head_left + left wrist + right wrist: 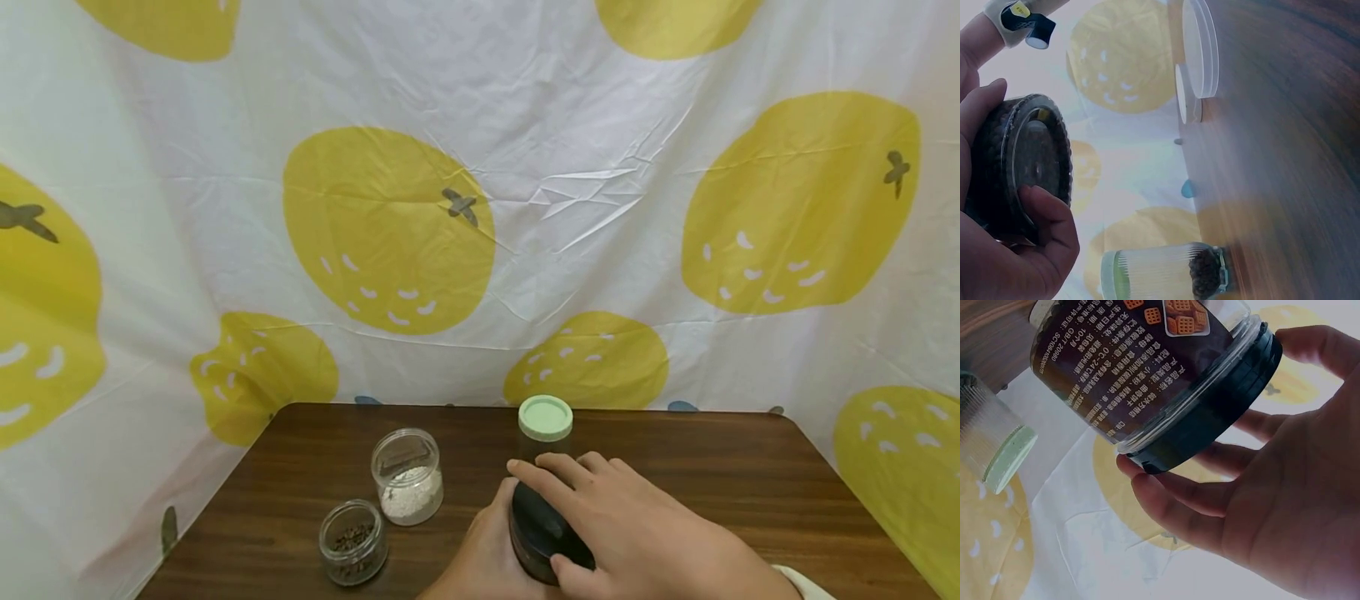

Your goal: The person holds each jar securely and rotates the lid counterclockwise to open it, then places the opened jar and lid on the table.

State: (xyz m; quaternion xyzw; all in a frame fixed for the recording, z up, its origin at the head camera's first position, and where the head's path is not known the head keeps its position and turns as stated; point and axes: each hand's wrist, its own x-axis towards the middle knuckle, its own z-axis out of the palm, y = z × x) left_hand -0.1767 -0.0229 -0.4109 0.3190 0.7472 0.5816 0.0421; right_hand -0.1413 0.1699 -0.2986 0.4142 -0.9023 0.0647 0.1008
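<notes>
My left hand [483, 546] holds a clear plastic jar [1141, 362] with a dark brown label that shows waffle crackers and Chinese print. Through its base, in the left wrist view, the jar [1038, 150] looks filled with small dark pieces. Over the top comes my right hand [630, 521], whose fingers and thumb grip the rim of the black lid [547, 529]. The lid [1210, 419] sits on the jar in the right wrist view. The jar is tilted and held above the table. In the head view the hands hide most of its body.
Left of the hands stand two lidless clear jars, one with white powder [412, 496], one with dark bits [352, 542]. Behind them is a ribbed jar with a green lid [546, 417]. Flat pale lids [1200, 50] lie on the wooden table [750, 467]. A lemon-print cloth [525, 125] hangs behind.
</notes>
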